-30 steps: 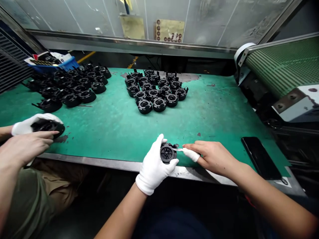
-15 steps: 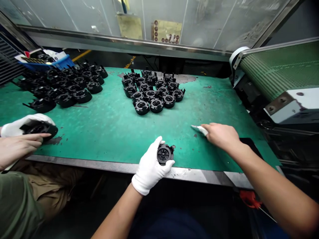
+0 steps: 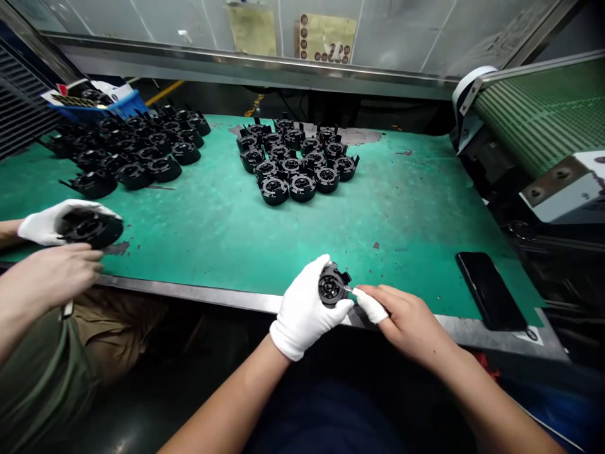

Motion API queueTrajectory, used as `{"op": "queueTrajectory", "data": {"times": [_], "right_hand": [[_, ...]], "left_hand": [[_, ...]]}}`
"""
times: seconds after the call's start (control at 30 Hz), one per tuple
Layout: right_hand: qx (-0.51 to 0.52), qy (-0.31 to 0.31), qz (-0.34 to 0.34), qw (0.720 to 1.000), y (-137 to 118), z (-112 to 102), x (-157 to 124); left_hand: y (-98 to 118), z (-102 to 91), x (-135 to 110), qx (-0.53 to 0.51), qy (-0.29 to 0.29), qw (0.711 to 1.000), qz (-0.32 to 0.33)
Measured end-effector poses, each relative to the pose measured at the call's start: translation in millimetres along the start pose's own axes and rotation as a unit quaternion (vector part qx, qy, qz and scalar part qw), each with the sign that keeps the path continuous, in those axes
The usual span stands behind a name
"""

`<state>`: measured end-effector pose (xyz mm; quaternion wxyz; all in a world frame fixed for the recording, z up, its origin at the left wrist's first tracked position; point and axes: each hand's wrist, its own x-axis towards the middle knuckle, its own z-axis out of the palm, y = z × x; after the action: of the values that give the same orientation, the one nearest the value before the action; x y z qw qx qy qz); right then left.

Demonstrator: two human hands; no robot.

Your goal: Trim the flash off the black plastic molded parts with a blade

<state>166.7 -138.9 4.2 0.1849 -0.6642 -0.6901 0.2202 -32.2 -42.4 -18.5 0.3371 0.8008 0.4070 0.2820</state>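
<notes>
My left hand (image 3: pixel 302 315), in a white glove, is closed around a round black plastic part (image 3: pixel 331 287) just above the table's front edge. The part's ribbed, ringed face is turned up toward me, and a small tab sticks out at its upper right. My right hand (image 3: pixel 409 318) is bare except for a white cover on the thumb. It pinches a small metal blade (image 3: pixel 348 289), whose tip meets the right rim of the part. The blade's handle, if there is one, is hidden by my fingers.
Several similar black parts (image 3: pixel 302 188) stand grouped on the green tabletop (image 3: pixel 208 214). More (image 3: pixel 135 175) stand at the left, before a blue bin (image 3: pixel 135 104). A co-worker's gloved hand (image 3: pixel 42 224) holds another part. A phone (image 3: pixel 491 290) lies right; a conveyor (image 3: pixel 548 107) stands beyond.
My right hand has moved left and toward me, bringing the blade to the part. The phone has come into fuller view as the camera view shifted.
</notes>
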Motion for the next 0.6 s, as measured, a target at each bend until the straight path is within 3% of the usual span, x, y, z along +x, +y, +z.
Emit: {"op": "queueTrajectory", "data": {"times": [0.33,0.6], "right_hand": [[-0.157,-0.046,0.006,0.987,-5,-10,15],[-0.207,-0.022,0.04,0.977,-16,-5,11]], "left_hand": [[-2,7.3,-1,-0.008,0.008,1.0,-0.01],[-3,16.7,-5,-0.016,0.026,0.999,-0.034]]}}
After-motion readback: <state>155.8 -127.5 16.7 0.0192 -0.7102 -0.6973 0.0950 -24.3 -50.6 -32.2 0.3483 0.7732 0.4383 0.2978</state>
